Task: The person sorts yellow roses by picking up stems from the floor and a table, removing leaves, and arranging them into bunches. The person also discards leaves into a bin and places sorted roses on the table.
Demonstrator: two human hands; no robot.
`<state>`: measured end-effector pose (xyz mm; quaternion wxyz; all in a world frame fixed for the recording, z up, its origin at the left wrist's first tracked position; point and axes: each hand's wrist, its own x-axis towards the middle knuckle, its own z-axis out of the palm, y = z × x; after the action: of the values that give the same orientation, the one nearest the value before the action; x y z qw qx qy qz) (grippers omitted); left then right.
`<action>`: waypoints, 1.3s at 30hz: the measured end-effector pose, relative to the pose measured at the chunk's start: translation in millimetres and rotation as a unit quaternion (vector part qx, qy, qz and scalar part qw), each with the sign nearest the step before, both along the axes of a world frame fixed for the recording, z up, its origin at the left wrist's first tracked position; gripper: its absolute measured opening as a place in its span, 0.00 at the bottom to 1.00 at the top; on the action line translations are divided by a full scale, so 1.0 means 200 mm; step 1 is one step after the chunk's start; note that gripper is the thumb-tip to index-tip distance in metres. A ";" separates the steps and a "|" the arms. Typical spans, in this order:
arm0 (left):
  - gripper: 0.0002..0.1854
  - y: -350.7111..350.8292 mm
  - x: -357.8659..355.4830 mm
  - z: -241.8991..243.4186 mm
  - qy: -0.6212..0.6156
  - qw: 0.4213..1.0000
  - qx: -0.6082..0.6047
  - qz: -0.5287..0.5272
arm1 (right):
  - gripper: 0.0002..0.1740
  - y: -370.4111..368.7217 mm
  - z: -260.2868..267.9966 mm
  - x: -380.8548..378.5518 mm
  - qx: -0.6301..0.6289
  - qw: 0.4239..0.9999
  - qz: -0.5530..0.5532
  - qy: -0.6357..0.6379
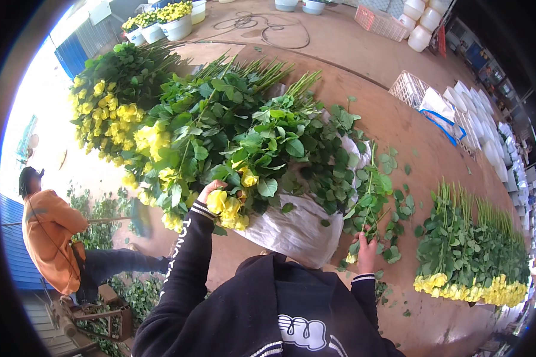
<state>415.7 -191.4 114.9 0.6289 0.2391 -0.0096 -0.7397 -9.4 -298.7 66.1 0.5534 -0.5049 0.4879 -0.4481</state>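
Note:
On the pile of yellow roses (pixel 232 102) heaped over the table, my left hand (pixel 212 191) reaches in beside a cluster of yellow blooms (pixel 228 207). Leaves and petals hide its fingertips, so its grip is unclear. My right hand (pixel 366 252) grips a leafy rose stem (pixel 371 192) low down, near a small yellow bloom (pixel 352 258). That stem's cut end points away from me. A white plastic sheet (pixel 295 223) lies under the flowers in front of my body. Loose leaves (pixel 399 214) are scattered to the right of my right hand.
Rows of sorted yellow roses (pixel 473 250) lie on the table (pixel 437 151) at right. A plastic crate (pixel 411 89) and white containers (pixel 487 129) stand beyond. Flower buckets (pixel 176 27) and a hose (pixel 268 26) are behind. At left, a person in orange (pixel 53 236) holds a broom (pixel 140 217).

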 end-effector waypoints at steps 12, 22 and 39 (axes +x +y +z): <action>0.17 -0.02 -0.02 0.03 -0.556 0.822 -0.006 -0.126 | 0.14 0.03 0.02 0.13 0.000 0.999 0.036 0.008; 0.26 -0.13 -0.51 -0.04 -0.667 0.718 -0.078 -0.183 | 0.11 0.08 -0.04 0.33 0.024 0.997 0.069 -0.017; 0.23 -0.32 -0.41 -0.18 -0.945 0.294 0.018 0.145 | 0.14 0.07 0.07 0.81 0.051 0.992 0.085 -0.082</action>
<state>333.8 -255.1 78.5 0.2789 0.7816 -0.5490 0.0998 152.6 -285.6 79.1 0.6525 -0.4777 0.4183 -0.4136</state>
